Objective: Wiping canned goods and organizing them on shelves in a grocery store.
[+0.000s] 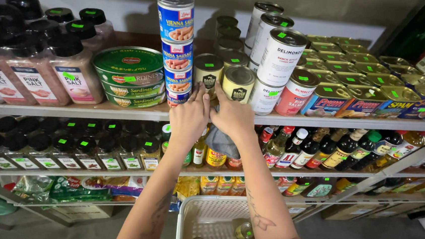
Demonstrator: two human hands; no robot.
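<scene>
Both hands reach the top shelf [122, 111], the left hand [188, 116] with fingers curled against a small gold-lidded can [208, 69], the right hand [233, 117] touching its twin [238, 83] while clutching a grey cloth [222, 141]; steady each can upright, clear of the stacked blue tins [176, 48].

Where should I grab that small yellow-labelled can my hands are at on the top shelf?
Grip the small can round its curved side wall, coming from the open shelf front. It stands upright, with a matching can and a sausage-tin stack crowding both sides.
</scene>
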